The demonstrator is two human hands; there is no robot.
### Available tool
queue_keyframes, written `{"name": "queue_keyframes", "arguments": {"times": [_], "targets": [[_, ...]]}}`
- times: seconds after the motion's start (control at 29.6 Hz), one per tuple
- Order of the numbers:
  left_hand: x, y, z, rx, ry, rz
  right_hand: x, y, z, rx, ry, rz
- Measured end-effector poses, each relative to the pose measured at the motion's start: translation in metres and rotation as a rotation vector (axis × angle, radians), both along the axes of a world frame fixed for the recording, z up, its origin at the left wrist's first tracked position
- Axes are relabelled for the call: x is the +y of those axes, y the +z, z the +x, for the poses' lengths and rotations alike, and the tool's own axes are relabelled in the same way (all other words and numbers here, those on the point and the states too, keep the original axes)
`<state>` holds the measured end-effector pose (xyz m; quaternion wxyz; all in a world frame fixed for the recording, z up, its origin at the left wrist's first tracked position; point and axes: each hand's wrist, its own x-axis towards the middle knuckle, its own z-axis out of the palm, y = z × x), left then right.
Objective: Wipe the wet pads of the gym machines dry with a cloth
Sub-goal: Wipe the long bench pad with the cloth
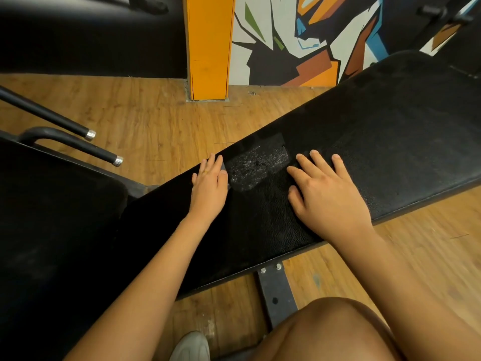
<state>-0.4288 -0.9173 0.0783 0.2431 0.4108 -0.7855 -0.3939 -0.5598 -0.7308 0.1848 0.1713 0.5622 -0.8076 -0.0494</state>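
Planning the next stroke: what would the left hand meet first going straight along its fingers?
The left hand leaves the pad at once; beyond looks free over floor, probably toward the pillar.

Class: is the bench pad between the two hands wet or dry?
Wet there: glistening droplets speckle the bench pad between the left hand and right hand.

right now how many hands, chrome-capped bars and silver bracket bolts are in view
hands: 2 (left hand, right hand)
chrome-capped bars: 2
silver bracket bolts: 2
total: 6
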Motion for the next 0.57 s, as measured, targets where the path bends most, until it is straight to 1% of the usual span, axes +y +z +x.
{"name": "queue_keyframes", "arguments": {"times": [0.2, 0.27, 0.41, 0.57], "targets": [[0.055, -0.014, 0.052, 0.003, -0.102, -0.11, 0.0, 0.0, 0.0, -0.004, 0.002, 0.001], [0.061, -0.022, 0.064, -0.004, -0.14, -0.13, 0.0, -0.001, 0.0, -0.003, 0.0, -0.001], [0.044, -0.02, 0.046, 0.021, -0.114, -0.111, 0.001, -0.001, 0.0, -0.004, 0.0, -0.001], [-0.01, -0.002, 0.005, -0.001, -0.072, -0.056, 0.0, -0.001, 0.0, -0.007, -0.003, -0.009]]}}
